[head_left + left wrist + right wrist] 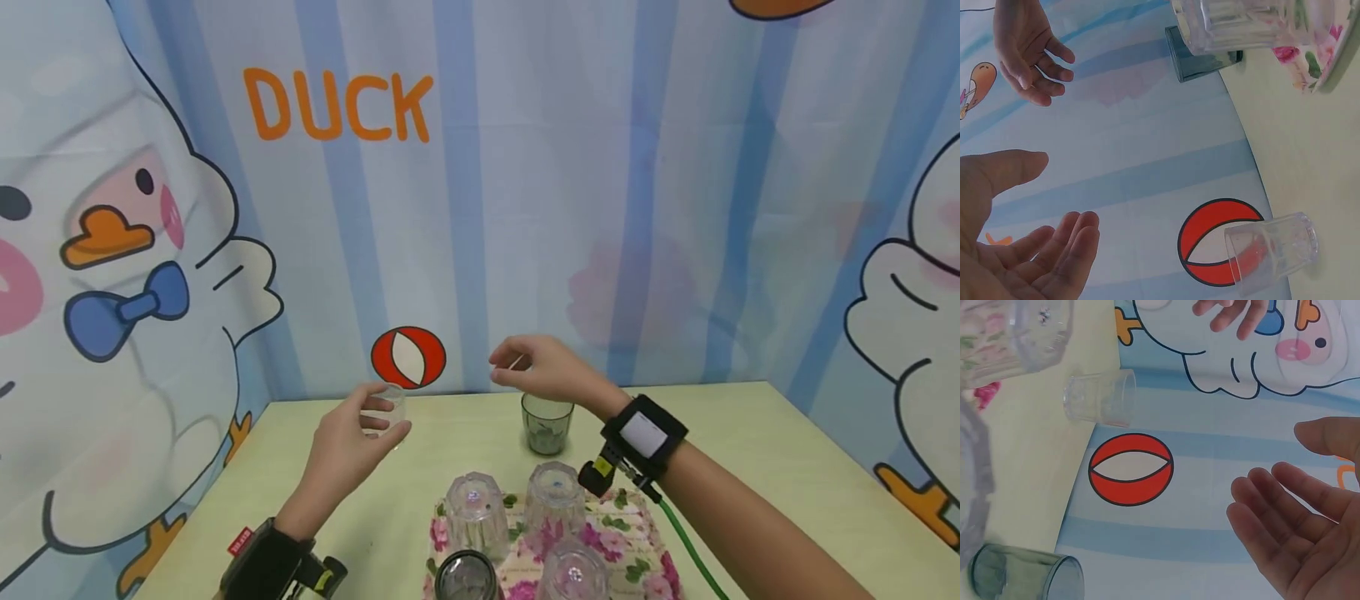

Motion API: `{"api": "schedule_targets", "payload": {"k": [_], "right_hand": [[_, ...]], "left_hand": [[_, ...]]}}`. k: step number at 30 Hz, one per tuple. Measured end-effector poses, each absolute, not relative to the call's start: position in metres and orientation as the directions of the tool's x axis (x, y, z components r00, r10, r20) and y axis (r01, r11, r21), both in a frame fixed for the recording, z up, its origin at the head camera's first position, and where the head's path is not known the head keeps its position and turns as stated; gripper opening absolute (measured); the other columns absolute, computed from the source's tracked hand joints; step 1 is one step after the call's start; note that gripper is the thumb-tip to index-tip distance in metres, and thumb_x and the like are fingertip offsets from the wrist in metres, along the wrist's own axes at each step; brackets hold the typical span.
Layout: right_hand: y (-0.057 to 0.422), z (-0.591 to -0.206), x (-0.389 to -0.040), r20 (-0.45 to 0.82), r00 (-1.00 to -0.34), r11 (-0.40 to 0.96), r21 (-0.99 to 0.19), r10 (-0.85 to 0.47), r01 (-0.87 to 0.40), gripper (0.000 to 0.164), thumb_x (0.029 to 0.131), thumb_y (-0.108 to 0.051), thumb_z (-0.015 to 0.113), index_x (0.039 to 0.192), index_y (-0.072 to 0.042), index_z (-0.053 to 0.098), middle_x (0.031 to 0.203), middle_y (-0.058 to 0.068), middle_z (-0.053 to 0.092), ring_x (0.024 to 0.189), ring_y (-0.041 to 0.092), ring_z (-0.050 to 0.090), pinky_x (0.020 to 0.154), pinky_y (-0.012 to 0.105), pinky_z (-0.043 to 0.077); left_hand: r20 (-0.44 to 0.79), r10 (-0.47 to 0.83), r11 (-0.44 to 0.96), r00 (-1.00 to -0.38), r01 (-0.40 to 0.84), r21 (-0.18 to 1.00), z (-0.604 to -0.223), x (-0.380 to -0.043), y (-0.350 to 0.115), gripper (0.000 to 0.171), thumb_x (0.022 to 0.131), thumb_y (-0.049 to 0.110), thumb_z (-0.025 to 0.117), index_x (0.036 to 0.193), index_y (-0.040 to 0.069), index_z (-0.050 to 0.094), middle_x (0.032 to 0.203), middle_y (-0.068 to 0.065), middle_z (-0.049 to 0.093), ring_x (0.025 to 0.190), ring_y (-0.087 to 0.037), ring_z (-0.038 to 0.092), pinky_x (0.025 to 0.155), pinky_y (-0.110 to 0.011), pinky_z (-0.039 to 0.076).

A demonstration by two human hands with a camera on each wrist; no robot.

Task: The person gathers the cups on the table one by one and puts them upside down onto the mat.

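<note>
My left hand is raised over the table's left part, fingers apart and curved, holding nothing. Behind its fingers a clear glass stands upright near the table's back edge; the left wrist view shows a gap between hand and glass. My right hand hovers above and beside a green-tinted glass, which also stands upright. Its fingers are loosely bent, and the right wrist view shows that palm bare. Both hands are clear of the glasses.
A floral board at the front carries clear upside-down glasses and a dark-ringed glass. Another clear glass is at the front. A duck-print curtain hangs behind the pale table.
</note>
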State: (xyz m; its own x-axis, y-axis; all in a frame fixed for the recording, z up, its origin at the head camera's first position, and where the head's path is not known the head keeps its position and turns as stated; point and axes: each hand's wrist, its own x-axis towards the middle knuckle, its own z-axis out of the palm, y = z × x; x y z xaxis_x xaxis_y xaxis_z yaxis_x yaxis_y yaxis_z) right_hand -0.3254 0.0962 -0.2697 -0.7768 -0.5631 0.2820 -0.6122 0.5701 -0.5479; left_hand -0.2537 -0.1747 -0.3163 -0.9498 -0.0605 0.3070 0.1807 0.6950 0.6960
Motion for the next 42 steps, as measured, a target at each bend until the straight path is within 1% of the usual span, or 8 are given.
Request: {"api": "schedule_targets", "payload": {"k": [4, 9, 13, 21, 25, 28, 34, 42], "right_hand": [[0.082, -0.266, -0.34, 0.269, -0.795, 0.57, -0.576, -0.544, -0.585, 0.03, 0.095, -0.029, 0.059, 0.119, -0.013, 0.063, 0.116, 0.008, 0.066, 0.097, 0.021, 0.065, 0.082, 0.031, 0.056], [0.066, -0.265, -0.358, 0.259, -0.814, 0.562, -0.614, -0.52, -0.554, 0.033, 0.095, -0.028, 0.059, 0.121, -0.009, 0.062, 0.113, 0.011, 0.066, 0.092, 0.02, 0.066, 0.077, 0.028, 0.056], [0.051, -0.265, -0.373, 0.248, -0.836, 0.562, -0.643, -0.489, -0.52, 0.034, 0.094, -0.028, 0.059, 0.121, -0.007, 0.062, 0.112, 0.011, 0.066, 0.091, 0.02, 0.066, 0.076, 0.027, 0.057], [0.026, -0.268, -0.4, 0.239, -0.868, 0.578, -0.665, -0.435, -0.473, 0.031, 0.093, -0.025, 0.061, 0.115, -0.004, 0.064, 0.108, 0.014, 0.068, 0.095, 0.029, 0.067, 0.075, 0.028, 0.058], [0.02, -0.276, -0.408, 0.243, -0.874, 0.576, -0.673, -0.421, -0.465, 0.027, 0.092, -0.023, 0.062, 0.111, -0.004, 0.065, 0.104, 0.015, 0.069, 0.089, 0.027, 0.068, 0.071, 0.027, 0.057], [0.016, -0.284, -0.412, 0.23, -0.88, 0.573, -0.686, -0.415, -0.449, 0.025, 0.092, -0.023, 0.062, 0.108, -0.004, 0.066, 0.101, 0.015, 0.07, 0.084, 0.023, 0.067, 0.07, 0.028, 0.057], [0.004, -0.302, -0.422, 0.183, -0.896, 0.569, -0.717, -0.404, -0.403, 0.023, 0.092, -0.023, 0.061, 0.106, -0.005, 0.067, 0.101, 0.013, 0.069, 0.085, 0.021, 0.066, 0.073, 0.029, 0.058], [-0.022, -0.326, -0.432, 0.161, -0.9, 0.605, -0.691, -0.405, -0.396, 0.022, 0.09, -0.024, 0.064, 0.102, -0.005, 0.068, 0.099, 0.013, 0.07, 0.078, 0.019, 0.065, 0.066, 0.026, 0.056]], "left_hand": [[0.297, -0.085, 0.689, -0.951, 0.159, 0.707, -0.321, -0.263, -0.183, 0.06, 0.086, 0.029, 0.07, 0.138, 0.011, 0.045, 0.124, -0.014, 0.064, 0.108, -0.031, 0.066, 0.078, -0.037, 0.061], [0.303, -0.103, 0.685, -0.947, 0.153, 0.713, -0.329, -0.277, -0.197, 0.061, 0.088, 0.028, 0.068, 0.14, 0.008, 0.043, 0.125, -0.017, 0.062, 0.111, -0.033, 0.064, 0.083, -0.041, 0.06], [0.308, -0.108, 0.68, -0.945, 0.156, 0.717, -0.334, -0.29, -0.21, 0.062, 0.089, 0.028, 0.067, 0.141, 0.007, 0.04, 0.127, -0.018, 0.061, 0.11, -0.033, 0.065, 0.084, -0.041, 0.06], [0.279, -0.098, 0.629, -0.955, 0.158, 0.762, -0.347, -0.312, -0.228, 0.066, 0.089, 0.034, 0.067, 0.143, 0.01, 0.037, 0.134, -0.019, 0.056, 0.116, -0.034, 0.061, 0.089, -0.041, 0.058], [0.267, -0.106, 0.616, -0.958, 0.148, 0.774, -0.357, -0.321, -0.233, 0.067, 0.089, 0.035, 0.067, 0.143, 0.011, 0.036, 0.135, -0.019, 0.055, 0.117, -0.034, 0.061, 0.089, -0.041, 0.058], [0.264, -0.117, 0.609, -0.957, 0.141, 0.78, -0.364, -0.326, -0.235, 0.068, 0.089, 0.037, 0.067, 0.143, 0.009, 0.036, 0.135, -0.02, 0.054, 0.117, -0.035, 0.061, 0.089, -0.041, 0.058], [0.246, -0.16, 0.588, -0.956, 0.108, 0.801, -0.376, -0.332, -0.242, 0.069, 0.088, 0.036, 0.067, 0.143, 0.007, 0.036, 0.136, -0.02, 0.053, 0.119, -0.036, 0.059, 0.092, -0.042, 0.057], [0.199, -0.206, 0.572, -0.958, 0.047, 0.819, -0.393, -0.343, -0.253, 0.073, 0.087, 0.035, 0.068, 0.144, 0.007, 0.033, 0.138, -0.021, 0.05, 0.125, -0.037, 0.054, 0.098, -0.046, 0.053]]}}
